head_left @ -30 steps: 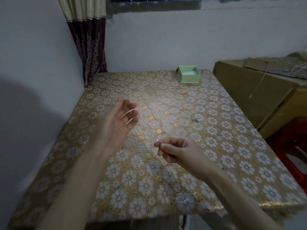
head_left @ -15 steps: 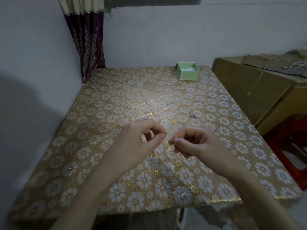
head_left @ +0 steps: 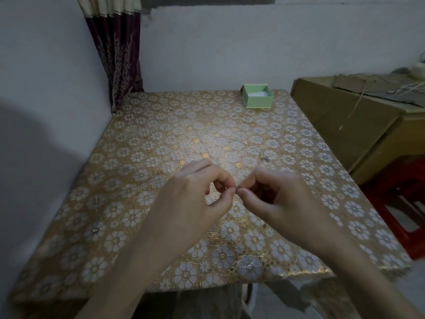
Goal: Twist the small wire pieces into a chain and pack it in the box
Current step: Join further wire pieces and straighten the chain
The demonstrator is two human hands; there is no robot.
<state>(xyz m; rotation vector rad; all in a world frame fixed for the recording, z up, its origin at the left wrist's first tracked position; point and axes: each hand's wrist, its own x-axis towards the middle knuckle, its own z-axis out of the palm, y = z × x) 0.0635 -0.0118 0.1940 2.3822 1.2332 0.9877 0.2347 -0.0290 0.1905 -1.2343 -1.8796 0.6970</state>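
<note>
Left hand [head_left: 195, 194]: fingers curled, thumb and forefinger tips pinched together on a tiny wire piece [head_left: 236, 188], barely visible at the fingertips. Back of hand up, wrist angled inward, forearm running down to lower left of view.

Right hand [head_left: 273, 199]: fingers curled likewise, thumb and forefinger pinching the same spot from the other side. Thumb nail facing up. Forearm running down to lower right. Fingertips of both hands meeting, touching or nearly so; wire too small to tell its shape or whether one piece or two. Both hands raised above the tabletop [head_left: 138, 157], over its near half.

Beyond right hand, slightly to its right: thin chain [head_left: 248, 147] lying loose on the floral cloth, ending in a small dark clasp-like bit [head_left: 266, 158]. Hard to trace against the pattern.

Far beyond both hands, near the far right corner of tabletop: green box [head_left: 257, 96], lid off, pale lining inside; contents not discernible.

Far left of hands, in the wall corner: maroon and cream curtain [head_left: 117, 54]. To the right of right hand, beside the tabletop: cardboard cartons [head_left: 345, 116] with scraps on top; red stool [head_left: 404, 203] below them.
</note>
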